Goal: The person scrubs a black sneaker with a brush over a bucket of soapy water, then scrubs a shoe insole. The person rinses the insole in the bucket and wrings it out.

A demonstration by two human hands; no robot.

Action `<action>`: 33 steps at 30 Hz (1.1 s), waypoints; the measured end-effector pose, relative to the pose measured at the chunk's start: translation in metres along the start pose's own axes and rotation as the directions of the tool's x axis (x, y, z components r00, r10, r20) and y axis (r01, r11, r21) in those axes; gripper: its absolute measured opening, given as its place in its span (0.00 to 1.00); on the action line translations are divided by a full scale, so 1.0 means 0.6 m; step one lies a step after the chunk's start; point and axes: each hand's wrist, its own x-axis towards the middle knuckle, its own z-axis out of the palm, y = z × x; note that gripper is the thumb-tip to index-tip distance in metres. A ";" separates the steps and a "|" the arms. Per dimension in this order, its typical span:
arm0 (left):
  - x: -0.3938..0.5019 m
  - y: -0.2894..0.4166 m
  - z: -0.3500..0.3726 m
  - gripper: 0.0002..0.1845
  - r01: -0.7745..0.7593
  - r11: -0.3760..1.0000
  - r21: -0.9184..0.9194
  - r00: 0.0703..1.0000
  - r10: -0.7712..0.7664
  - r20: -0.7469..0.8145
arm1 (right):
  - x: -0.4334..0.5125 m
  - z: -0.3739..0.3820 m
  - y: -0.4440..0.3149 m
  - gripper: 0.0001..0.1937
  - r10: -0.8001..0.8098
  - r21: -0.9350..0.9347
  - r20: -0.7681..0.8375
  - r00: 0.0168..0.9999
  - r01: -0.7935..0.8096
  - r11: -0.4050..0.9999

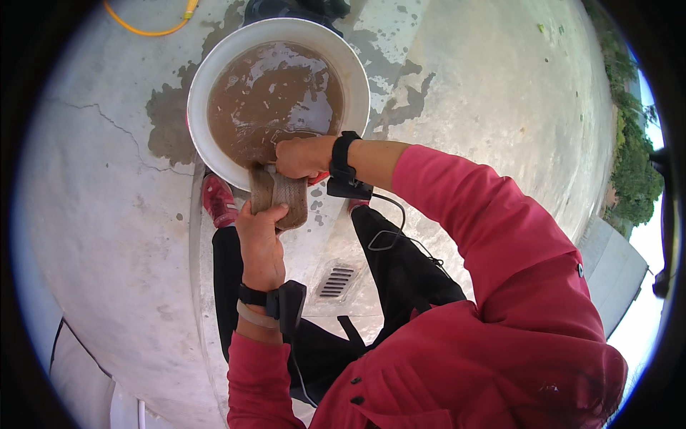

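My left hand (261, 241) grips a wet, brownish-grey textured piece (289, 198), with the thumb on its face. It looks like a folded fabric item or a shoe part; I cannot tell which. Its upper end lies over the near rim of a round white tub (197, 107). Murky brown water (273, 102) fills much of this tub. Curled at the near right rim, my right hand (300, 155) is against the piece's upper end. What its fingers hold, if anything, is hidden.
Below the tub, a slotted drain (336, 282) sits in the concrete floor (134, 230). A yellow hose (144, 29) curves at the top left. Black objects (289, 9) are behind the tub. My red shoe (218, 198) is beside it, and a cable (399, 214) hangs from my right wrist.
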 end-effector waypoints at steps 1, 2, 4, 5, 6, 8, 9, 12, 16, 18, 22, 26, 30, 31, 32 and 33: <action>0.000 0.002 0.001 0.22 -0.001 1.000 0.008 1.000 0.001 -0.019 | 0.013 -0.004 -0.004 0.13 -0.066 -0.158 0.002 0.998 0.065 0.985; 0.001 0.005 0.002 0.21 0.007 1.000 0.012 0.999 -0.007 -0.038 | 0.021 -0.007 -0.003 0.13 -0.038 -0.185 0.047 0.998 0.046 0.982; 0.001 0.009 0.000 0.21 0.017 0.999 0.042 0.999 -0.015 -0.042 | 0.008 -0.012 0.010 0.11 -0.134 -0.224 0.149 0.980 0.165 0.961; 0.003 0.009 0.002 0.20 0.025 0.999 0.041 0.999 -0.023 -0.048 | -0.010 -0.017 0.022 0.11 -0.198 -0.270 0.234 0.952 0.259 0.928; 0.006 0.010 0.004 0.21 0.012 0.999 0.036 0.999 -0.011 -0.030 | -0.031 -0.013 0.036 0.12 -0.356 -0.378 0.230 0.906 0.420 0.825; 0.009 0.011 0.003 0.21 0.010 1.000 0.027 1.000 -0.009 -0.024 | -0.059 -0.010 0.057 0.14 -0.591 -0.533 0.267 0.761 0.628 0.567; 0.010 0.011 0.002 0.21 0.017 1.000 0.021 1.000 -0.017 -0.007 | -0.060 -0.011 0.060 0.14 -0.516 -0.463 0.236 0.824 0.562 0.685; 0.016 0.012 -0.001 0.19 0.077 0.994 0.077 0.997 -0.075 -0.020 | -0.042 -0.020 0.059 0.17 -0.202 -0.186 0.126 0.971 0.223 0.957; 0.024 -0.002 0.000 0.19 0.003 0.995 0.103 0.998 0.004 -0.068 | -0.022 -0.062 0.055 0.17 -0.348 -0.359 0.191 0.918 0.395 0.846; 0.026 -0.012 -0.005 0.20 -0.017 0.994 0.109 0.998 0.023 -0.056 | -0.059 -0.084 0.072 0.19 -0.492 -0.467 0.144 0.858 0.498 0.731; 0.050 -0.027 -0.016 0.20 -0.018 0.996 0.083 0.990 0.030 -0.137 | -0.204 -0.097 0.136 0.25 -0.251 0.285 -0.151 0.956 0.285 0.915; 0.070 -0.056 -0.023 0.13 -0.009 1.000 -0.001 0.989 0.009 -0.151 | -0.303 -0.065 0.196 0.24 -0.151 0.544 -0.203 0.967 0.240 0.804; 0.068 -0.078 -0.017 0.09 0.002 0.999 0.033 0.991 0.003 -0.133 | -0.324 -0.025 0.230 0.23 -0.189 0.685 -0.227 0.955 0.295 0.666; 0.066 -0.076 -0.013 0.09 0.017 0.999 0.041 0.989 -0.011 -0.149 | -0.326 -0.018 0.236 0.23 -0.158 0.722 -0.219 0.963 0.269 0.637; 0.062 -0.077 -0.007 0.10 0.021 1.000 0.006 0.985 -0.020 -0.170 | -0.329 -0.014 0.239 0.25 -0.173 0.758 -0.219 0.960 0.279 0.589; 0.060 -0.073 0.000 0.10 0.034 0.995 0.089 0.979 -0.016 -0.201 | -0.334 -0.010 0.243 0.25 -0.217 0.779 -0.239 0.947 0.320 0.540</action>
